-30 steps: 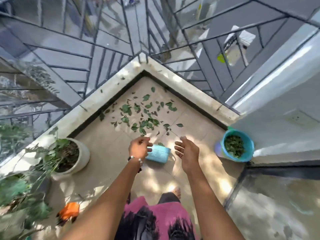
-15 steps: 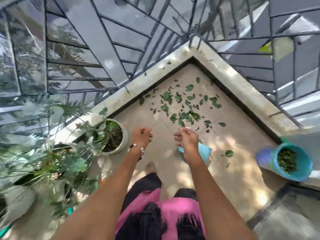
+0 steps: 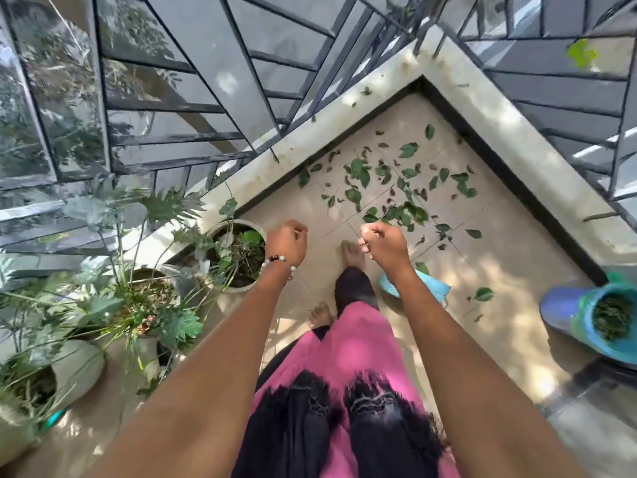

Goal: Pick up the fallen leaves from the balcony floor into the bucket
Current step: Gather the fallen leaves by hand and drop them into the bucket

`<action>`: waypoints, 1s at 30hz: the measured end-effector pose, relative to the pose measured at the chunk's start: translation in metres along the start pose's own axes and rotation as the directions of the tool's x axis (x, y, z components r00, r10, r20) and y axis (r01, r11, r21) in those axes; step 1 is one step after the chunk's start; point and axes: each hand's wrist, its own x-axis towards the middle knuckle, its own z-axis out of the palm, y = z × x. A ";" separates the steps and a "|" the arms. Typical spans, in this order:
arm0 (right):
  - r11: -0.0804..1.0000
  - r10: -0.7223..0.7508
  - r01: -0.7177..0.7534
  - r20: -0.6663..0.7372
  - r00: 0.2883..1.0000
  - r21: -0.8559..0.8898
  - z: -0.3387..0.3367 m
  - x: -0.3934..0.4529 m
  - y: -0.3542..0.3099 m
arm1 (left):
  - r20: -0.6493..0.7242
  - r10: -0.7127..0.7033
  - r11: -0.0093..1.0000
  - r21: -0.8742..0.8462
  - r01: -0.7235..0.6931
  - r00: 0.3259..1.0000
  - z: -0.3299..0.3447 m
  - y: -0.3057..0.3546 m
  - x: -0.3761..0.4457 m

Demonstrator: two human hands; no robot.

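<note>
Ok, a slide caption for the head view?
Both hands, left and right, raised empty above scattered leaves; bucket at right.

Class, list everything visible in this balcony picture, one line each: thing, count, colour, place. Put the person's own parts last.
leaves: many, green, scattered on floor near corner
bucket: one, teal, far right, holding leaves
basket: one, light blue, on floor under right arm
pots: several, pale, left side, with plants
railing: one, dark grey, around balcony
bracelet: one, beaded, left wrist
feet: two, bare, on tiles
left hand: one, fingers curled
right hand: one, fingers curled
</note>
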 end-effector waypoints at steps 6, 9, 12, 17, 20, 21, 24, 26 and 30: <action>0.960 0.010 0.001 0.037 0.999 -0.280 0.002 0.089 -0.003 | 0.024 -0.080 0.997 -0.004 0.080 0.997 0.018 0.011 0.076; 0.956 0.038 -0.019 0.060 0.997 -0.293 0.007 0.141 -0.006 | 0.051 -0.117 0.993 -0.021 0.118 0.992 0.037 0.018 0.124; 0.964 0.052 -0.027 0.088 0.995 -0.265 0.016 0.195 -0.008 | 0.061 -0.184 0.983 -0.011 0.185 0.981 0.061 0.022 0.179; 0.943 0.081 -0.029 0.143 0.986 -0.332 0.051 0.308 0.015 | 0.070 -0.214 0.973 -0.072 0.219 0.974 0.106 0.011 0.277; 0.913 0.001 0.081 0.201 0.980 -0.400 0.081 0.378 0.040 | 0.066 -0.221 0.972 -0.072 0.226 0.973 0.146 -0.018 0.334; 0.889 -0.043 0.140 0.226 0.973 -0.437 0.092 0.400 0.049 | 0.059 -0.228 0.969 -0.081 0.232 0.972 0.162 -0.032 0.354; 0.743 -0.123 0.313 0.338 0.933 -0.592 0.131 0.469 0.079 | 0.032 -0.243 0.968 -0.054 0.245 0.969 0.207 -0.077 0.410; 0.601 -0.153 0.411 0.406 0.901 -0.686 0.151 0.511 0.103 | 0.028 -0.223 0.975 -0.008 0.223 0.975 0.234 -0.105 0.443; 0.354 -0.211 0.569 0.529 0.822 -0.743 0.179 0.575 0.143 | 0.009 -0.158 0.974 0.165 0.154 0.987 0.278 -0.150 0.507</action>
